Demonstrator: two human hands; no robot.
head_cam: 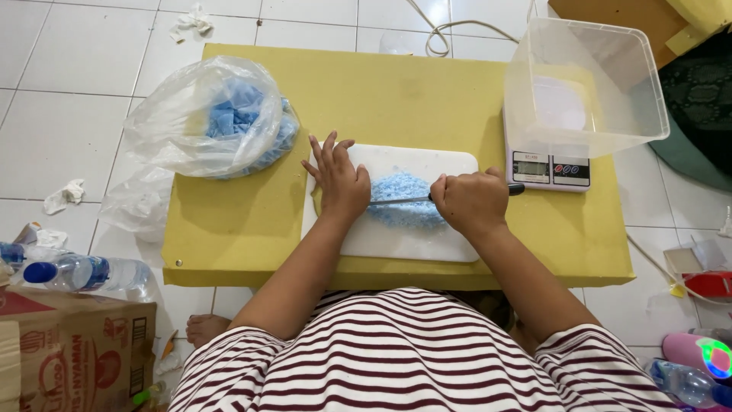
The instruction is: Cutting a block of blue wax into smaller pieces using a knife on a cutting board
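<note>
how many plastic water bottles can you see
2: one bottle with a blue cap lies on the floor at the left beside the cardboard box; another bottle lies at the bottom right corner, partly cut off. More may be hidden.

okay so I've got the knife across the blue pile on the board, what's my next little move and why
Probably press the knife down and rock it: the right hand grips its handle, the left hand rests flat on the blade, and the blue pile on the white cutting board still looks coarse.

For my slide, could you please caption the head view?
Right hand draws a knife through blue crumbs on a white board, left hand pressing.
</note>
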